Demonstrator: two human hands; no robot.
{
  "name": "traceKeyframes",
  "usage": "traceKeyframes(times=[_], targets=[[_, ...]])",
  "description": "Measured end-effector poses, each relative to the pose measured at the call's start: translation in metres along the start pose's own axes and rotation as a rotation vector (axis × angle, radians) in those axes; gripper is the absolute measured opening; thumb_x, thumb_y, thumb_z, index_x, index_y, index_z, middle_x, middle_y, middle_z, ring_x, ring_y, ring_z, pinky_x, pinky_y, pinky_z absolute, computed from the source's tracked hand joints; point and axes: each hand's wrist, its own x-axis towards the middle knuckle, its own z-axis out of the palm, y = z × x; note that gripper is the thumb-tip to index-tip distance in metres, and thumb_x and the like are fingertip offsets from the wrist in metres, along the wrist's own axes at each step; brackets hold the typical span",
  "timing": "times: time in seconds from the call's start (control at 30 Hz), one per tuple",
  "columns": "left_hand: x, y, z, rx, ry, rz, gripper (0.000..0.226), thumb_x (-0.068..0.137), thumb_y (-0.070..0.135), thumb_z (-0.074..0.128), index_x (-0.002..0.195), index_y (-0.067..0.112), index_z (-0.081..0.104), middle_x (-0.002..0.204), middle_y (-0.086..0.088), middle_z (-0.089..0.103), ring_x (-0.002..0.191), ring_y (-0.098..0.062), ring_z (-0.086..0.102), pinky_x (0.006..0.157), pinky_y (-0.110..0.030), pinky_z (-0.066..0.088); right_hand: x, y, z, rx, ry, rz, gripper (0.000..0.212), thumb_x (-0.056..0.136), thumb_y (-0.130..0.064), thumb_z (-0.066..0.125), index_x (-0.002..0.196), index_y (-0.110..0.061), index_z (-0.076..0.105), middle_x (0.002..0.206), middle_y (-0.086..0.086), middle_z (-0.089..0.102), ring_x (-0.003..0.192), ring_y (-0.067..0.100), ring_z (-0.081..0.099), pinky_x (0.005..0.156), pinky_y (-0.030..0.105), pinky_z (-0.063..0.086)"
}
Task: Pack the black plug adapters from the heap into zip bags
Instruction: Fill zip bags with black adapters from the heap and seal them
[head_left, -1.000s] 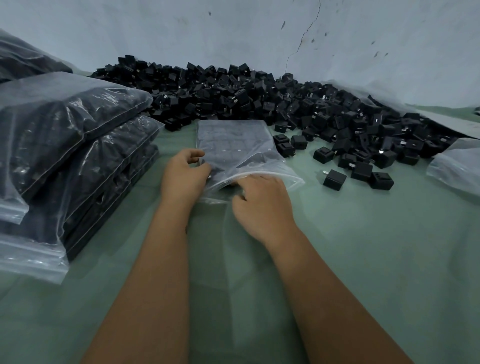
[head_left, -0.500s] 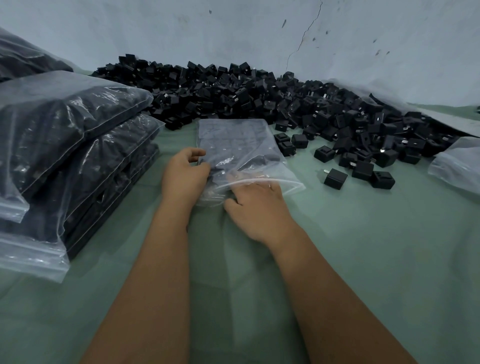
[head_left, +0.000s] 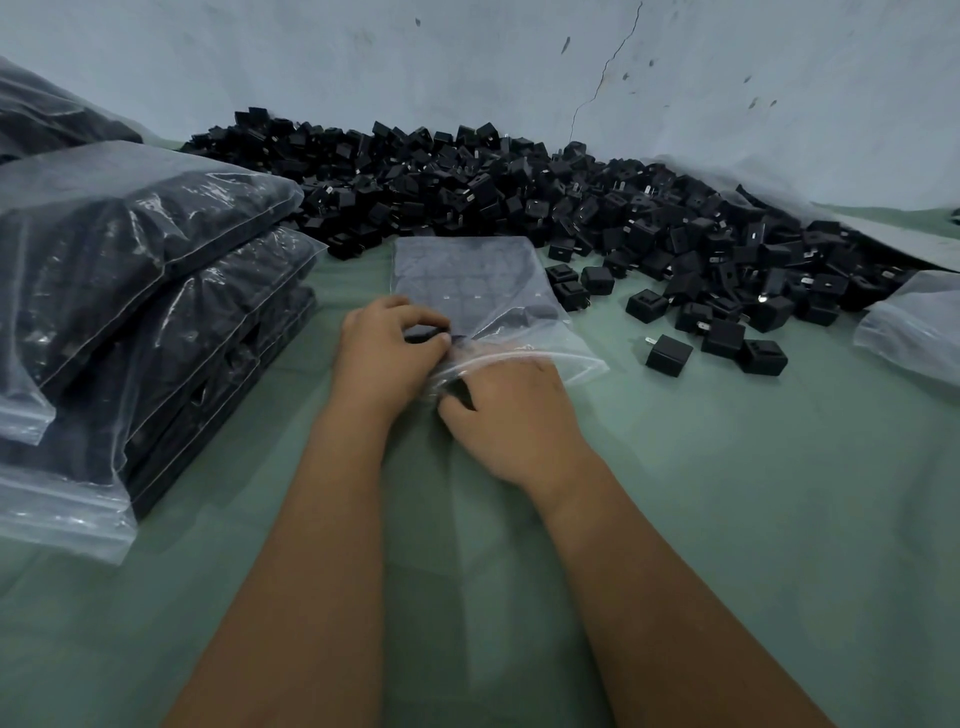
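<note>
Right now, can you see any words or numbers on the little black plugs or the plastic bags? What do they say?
None can be read.
Black plug adapters in the heap: no letters or numbers show, only small pale specks too tiny to read.
Zip bag under the left hand and right hand: clear, no print visible.
Stacked full bags: only glare, no label.
Wall: cracks and marks, no writing.

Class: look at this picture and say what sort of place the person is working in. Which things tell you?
Probably a small packing workshop, working by hand. A big heap of black plug adapters lies against the wall, filled zip bags are stacked on the left, and both hands work at a part-filled bag on a green sheet.
</note>
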Motion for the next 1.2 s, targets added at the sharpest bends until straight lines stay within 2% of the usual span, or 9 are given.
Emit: traceKeyframes(times=[0.13, 0.23, 0.33, 0.43, 0.57, 0.77, 0.9, 1.03, 1.2], targets=[[0.001, -0.002, -0.002, -0.041, -0.044, 0.001, 0.017, 0.082, 0.027, 0.073, 0.097, 0.035, 0.075, 0.129, -0.007, 0.059, 0.126, -0.029, 0.047, 0.106, -0.045, 0.04, -0.001, -0.001, -0.02, 0.143, 0.425, -0.056, 0.025, 0.081, -0.019, 0.049, 0.059, -0.022, 0.036, 0.055, -0.006, 0.036, 0.053, 0.014, 0.034, 0.052, 0.028, 0.028], [-0.001, -0.001, -0.003, -0.041, -0.03, -0.003, 0.018, 0.084, 0.026, 0.073, 0.1, 0.034, 0.075, 0.136, -0.005, 0.055, 0.133, -0.025, 0.042, 0.111, -0.043, 0.036, -0.001, 0.015, -0.031, 0.109, 0.679, -0.004, 0.024, 0.082, -0.015, 0.047, 0.058, -0.015, 0.043, 0.057, -0.005, 0.037, 0.054, 0.016, 0.033, 0.053, 0.027, 0.024], [-0.002, 0.002, -0.003, 0.045, -0.015, 0.047, 0.02, 0.084, 0.024, 0.071, 0.103, 0.03, 0.076, 0.135, -0.002, 0.058, 0.131, -0.025, 0.043, 0.11, -0.04, 0.036, -0.003, 0.046, -0.035, 0.116, 0.594, 0.305, 0.02, 0.086, -0.018, 0.045, 0.084, -0.011, 0.063, 0.083, 0.003, 0.058, 0.08, 0.023, 0.05, 0.072, 0.034, 0.037], [-0.006, 0.008, -0.001, 0.134, 0.036, 0.156, 0.022, 0.083, 0.018, 0.067, 0.101, 0.026, 0.077, 0.127, 0.003, 0.064, 0.122, -0.021, 0.051, 0.103, -0.035, 0.039, -0.006, 0.072, -0.034, -0.028, 0.388, 0.661, 0.043, 0.086, -0.017, 0.049, 0.129, -0.016, 0.052, 0.132, 0.009, 0.046, 0.117, 0.028, 0.039, 0.096, 0.036, 0.03], [-0.015, 0.018, -0.002, -0.012, -0.014, 0.161, 0.018, 0.082, 0.024, 0.065, 0.095, 0.031, 0.075, 0.095, 0.012, 0.071, 0.094, -0.009, 0.065, 0.085, -0.027, 0.051, -0.009, 0.083, -0.032, -0.14, 0.177, 0.839, 0.046, 0.085, -0.024, 0.052, 0.129, -0.01, 0.047, 0.144, 0.013, 0.031, 0.123, 0.032, 0.028, 0.1, 0.039, 0.025], [-0.02, 0.018, -0.004, -0.087, -0.214, 0.171, 0.056, 0.066, 0.068, 0.069, 0.113, 0.039, 0.066, 0.103, 0.016, 0.066, 0.097, 0.002, 0.062, 0.09, -0.027, 0.051, -0.012, 0.09, -0.027, -0.118, 0.252, 0.804, 0.023, 0.088, -0.015, 0.052, 0.108, -0.02, 0.063, 0.121, 0.006, 0.049, 0.107, 0.03, 0.037, 0.087, 0.033, 0.029], [-0.017, 0.018, -0.005, -0.053, -0.292, 0.174, 0.083, 0.045, 0.079, 0.071, 0.119, 0.042, 0.055, 0.11, 0.015, 0.06, 0.106, -0.001, 0.059, 0.096, -0.028, 0.048, -0.007, 0.079, -0.029, 0.109, 0.49, 0.603, 0.016, 0.088, -0.016, 0.055, 0.098, -0.023, 0.066, 0.109, 0.0, 0.055, 0.103, 0.023, 0.044, 0.074, 0.022, 0.031], [-0.015, 0.018, -0.004, 0.028, -0.272, 0.235, 0.066, 0.056, 0.052, 0.082, 0.115, 0.04, 0.056, 0.107, 0.009, 0.06, 0.103, -0.011, 0.06, 0.097, -0.041, 0.05, -0.004, 0.045, -0.033, 0.379, 0.662, 0.269, 0.018, 0.083, -0.018, 0.059, 0.101, -0.018, 0.063, 0.108, -0.003, 0.048, 0.089, 0.01, 0.054, 0.071, 0.017, 0.046], [-0.015, 0.017, -0.002, -0.02, -0.151, 0.213, 0.023, 0.085, 0.028, 0.067, 0.107, 0.025, 0.068, 0.103, 0.006, 0.068, 0.097, -0.014, 0.063, 0.088, -0.045, 0.052, -0.007, 0.006, -0.025, 0.312, 0.456, -0.002, 0.019, 0.074, -0.027, 0.052, 0.088, -0.015, 0.052, 0.093, -0.001, 0.049, 0.064, 0.01, 0.047, 0.049, 0.019, 0.04]])
